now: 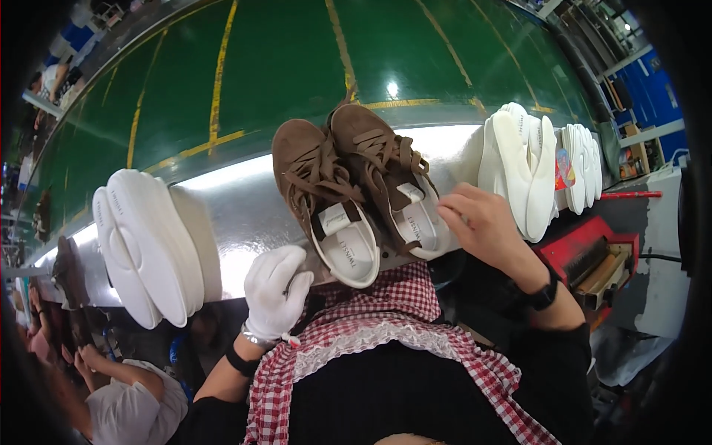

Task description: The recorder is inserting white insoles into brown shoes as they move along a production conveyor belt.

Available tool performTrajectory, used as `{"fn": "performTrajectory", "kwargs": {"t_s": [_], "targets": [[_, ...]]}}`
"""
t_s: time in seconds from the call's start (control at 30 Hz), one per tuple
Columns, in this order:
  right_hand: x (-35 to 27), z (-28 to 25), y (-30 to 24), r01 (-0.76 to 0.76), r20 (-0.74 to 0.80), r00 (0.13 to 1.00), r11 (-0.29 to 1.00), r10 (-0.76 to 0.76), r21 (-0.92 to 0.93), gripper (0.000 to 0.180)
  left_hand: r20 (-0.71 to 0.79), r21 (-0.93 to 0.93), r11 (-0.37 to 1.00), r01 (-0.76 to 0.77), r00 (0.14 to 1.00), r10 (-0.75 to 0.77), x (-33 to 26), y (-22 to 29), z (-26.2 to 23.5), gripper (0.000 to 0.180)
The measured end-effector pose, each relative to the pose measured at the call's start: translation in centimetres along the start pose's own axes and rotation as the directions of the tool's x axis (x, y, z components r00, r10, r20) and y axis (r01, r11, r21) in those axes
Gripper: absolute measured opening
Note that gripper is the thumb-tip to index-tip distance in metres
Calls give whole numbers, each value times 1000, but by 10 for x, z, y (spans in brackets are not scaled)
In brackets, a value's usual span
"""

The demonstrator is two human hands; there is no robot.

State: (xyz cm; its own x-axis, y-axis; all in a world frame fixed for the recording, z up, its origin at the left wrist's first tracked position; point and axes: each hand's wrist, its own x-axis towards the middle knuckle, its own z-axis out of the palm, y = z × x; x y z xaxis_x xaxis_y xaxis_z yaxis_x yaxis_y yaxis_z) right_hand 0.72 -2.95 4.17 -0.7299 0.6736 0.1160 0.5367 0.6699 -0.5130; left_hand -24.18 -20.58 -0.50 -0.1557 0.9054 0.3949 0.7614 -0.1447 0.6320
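Note:
A pair of brown lace-up shoes stands side by side in front of me, toes pointing away: the left shoe (304, 167) and the right shoe (363, 137). Their laces hang loose, and pale insoles show inside. My left hand (276, 293), in a white glove, is beside the left shoe's heel. Its fingers bend loosely with the thumb apart, and nothing shows in it. My bare right hand (480, 222) is at the outer side of the right shoe's heel. Its fingertips are drawn together; whether they hold anything small is hidden.
The shoes stand on a shiny metal ledge (248, 200) along a green conveyor belt (282, 67) with yellow lines. White soles (152, 245) are stacked at left, more white soles (519, 167) at right. A red-framed box (593, 256) sits right. A seated person (133, 400) is at lower left.

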Motion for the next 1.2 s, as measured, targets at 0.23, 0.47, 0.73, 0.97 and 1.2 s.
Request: {"fn": "performTrajectory", "kwargs": {"t_s": [0.23,0.47,0.73,0.97,1.2], "targets": [[15,-1,0,377,259,893,926,-369,21,32,113,-76,929,-361,923,368,27,-1,7,33],[14,25,9,321,592,753,946,-287,50,54,699,-26,958,-284,680,220,44,16,26,30],[-2,42,21,171,413,890,981,-192,89,45,793,157,936,-314,605,70,46,18,36,33],[-3,41,-3,246,-111,966,960,-232,133,19,529,178,953,-245,841,117,25,47,28,62],[8,7,21,137,-389,873,618,294,774,16,655,326,928,-180,751,-84,52,76,56,68]]}}
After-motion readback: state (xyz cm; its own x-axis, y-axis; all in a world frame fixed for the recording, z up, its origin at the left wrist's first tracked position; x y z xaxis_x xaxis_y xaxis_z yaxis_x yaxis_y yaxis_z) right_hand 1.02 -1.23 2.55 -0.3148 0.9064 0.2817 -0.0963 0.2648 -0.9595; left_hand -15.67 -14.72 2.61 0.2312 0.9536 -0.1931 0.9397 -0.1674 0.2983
